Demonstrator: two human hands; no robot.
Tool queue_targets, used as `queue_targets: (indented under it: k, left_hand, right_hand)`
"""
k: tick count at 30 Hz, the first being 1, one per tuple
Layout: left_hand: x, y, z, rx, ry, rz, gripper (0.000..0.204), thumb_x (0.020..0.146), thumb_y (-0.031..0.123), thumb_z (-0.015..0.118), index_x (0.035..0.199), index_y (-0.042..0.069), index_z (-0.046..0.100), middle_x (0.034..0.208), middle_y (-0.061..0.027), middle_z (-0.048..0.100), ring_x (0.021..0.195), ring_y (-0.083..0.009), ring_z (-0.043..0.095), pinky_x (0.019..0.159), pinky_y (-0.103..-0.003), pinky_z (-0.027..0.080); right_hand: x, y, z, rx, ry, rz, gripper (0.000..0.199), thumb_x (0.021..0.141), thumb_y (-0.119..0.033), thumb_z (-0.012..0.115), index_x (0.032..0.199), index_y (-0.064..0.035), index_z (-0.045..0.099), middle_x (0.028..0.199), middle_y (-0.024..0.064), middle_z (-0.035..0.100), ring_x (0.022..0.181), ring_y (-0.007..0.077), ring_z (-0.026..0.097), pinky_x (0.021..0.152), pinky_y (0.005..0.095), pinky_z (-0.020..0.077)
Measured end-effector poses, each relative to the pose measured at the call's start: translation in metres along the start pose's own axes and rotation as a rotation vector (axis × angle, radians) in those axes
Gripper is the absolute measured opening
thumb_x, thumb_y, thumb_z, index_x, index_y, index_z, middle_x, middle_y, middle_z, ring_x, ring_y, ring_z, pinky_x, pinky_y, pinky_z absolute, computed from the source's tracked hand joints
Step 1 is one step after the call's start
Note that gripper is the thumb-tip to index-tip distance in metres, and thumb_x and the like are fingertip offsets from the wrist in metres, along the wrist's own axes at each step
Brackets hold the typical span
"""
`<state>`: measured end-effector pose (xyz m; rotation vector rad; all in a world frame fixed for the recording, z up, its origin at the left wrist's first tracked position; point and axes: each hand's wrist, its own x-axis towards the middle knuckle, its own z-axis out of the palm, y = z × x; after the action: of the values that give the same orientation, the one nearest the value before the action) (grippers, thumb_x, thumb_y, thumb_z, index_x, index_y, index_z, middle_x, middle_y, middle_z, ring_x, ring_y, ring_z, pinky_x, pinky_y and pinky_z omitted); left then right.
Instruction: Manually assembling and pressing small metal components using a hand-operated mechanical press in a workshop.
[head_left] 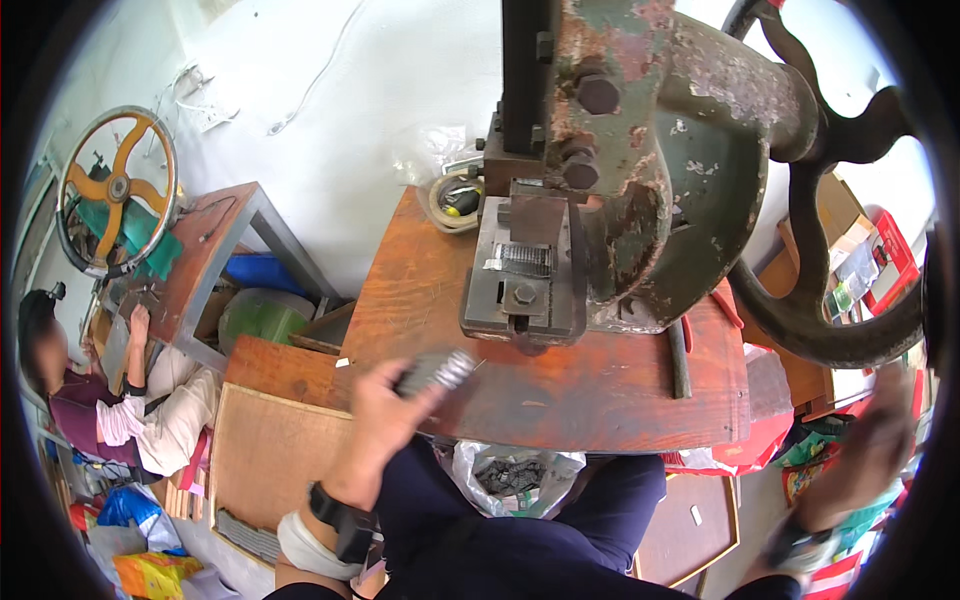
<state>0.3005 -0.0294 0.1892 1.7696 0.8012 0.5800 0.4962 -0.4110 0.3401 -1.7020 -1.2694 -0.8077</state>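
Observation:
My left hand grips a small bundle of grey metal pieces just above the near left edge of a rusty orange work table. On the table stands a heavy green press with a die block; a ribbed metal strip lies in the die. My right hand is blurred at the lower right, below the press's dark flywheel; whether it holds anything cannot be told.
A plastic bag with metal parts hangs between my knees under the table. A person sits at the far left by another press with an orange-spoked wheel. Wooden boards lie on my left. A roll of tape sits at the table's back.

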Motion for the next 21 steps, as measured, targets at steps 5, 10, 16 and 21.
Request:
queue_targets:
  k: [5,10,16,21]
  left_hand:
    - [-0.012,-0.013,0.078,0.47,-0.07,0.724,0.05,0.059,0.019,0.078,0.101,0.001,0.06,0.094,-0.0128,0.057,0.087,-0.0323,0.054,0.076,-0.043,0.043]
    - [-0.012,-0.018,0.08,0.525,-0.059,0.709,0.05,0.058,0.02,0.078,0.101,0.001,0.061,0.099,-0.0117,0.055,0.09,-0.0312,0.052,0.079,-0.041,0.041]
    - [-0.013,-0.015,0.074,0.501,-0.098,0.661,0.053,0.06,0.023,0.079,0.104,0.001,0.061,0.101,-0.0124,0.055,0.094,-0.0312,0.051,0.082,-0.041,0.041]
    - [-0.011,-0.014,0.072,0.476,-0.148,0.672,0.06,0.059,0.02,0.08,0.111,0.001,0.058,0.103,-0.0128,0.056,0.095,-0.0316,0.052,0.084,-0.042,0.041]
  right_hand:
    - [-0.091,-0.014,0.169,0.071,-0.454,0.196,0.039,0.061,-0.011,0.075,0.098,-0.011,0.063,0.101,0.0089,0.058,0.092,0.0298,0.054,0.077,0.0391,0.0442]
    - [-0.092,-0.042,0.228,-0.136,-0.706,0.027,0.062,0.057,-0.041,0.074,0.116,-0.0294,0.059,0.126,0.009,0.044,0.115,0.0313,0.039,0.089,0.05,0.0346]
    - [-0.098,-0.023,0.216,-0.253,-0.646,0.075,0.059,0.057,-0.039,0.073,0.114,-0.0293,0.061,0.126,0.0084,0.046,0.116,0.0336,0.041,0.09,0.0498,0.0347]
    - [-0.099,-0.015,0.222,-0.223,-0.545,0.105,0.048,0.062,-0.028,0.072,0.109,-0.0215,0.063,0.124,0.0092,0.048,0.115,0.0336,0.042,0.089,0.0493,0.0366]
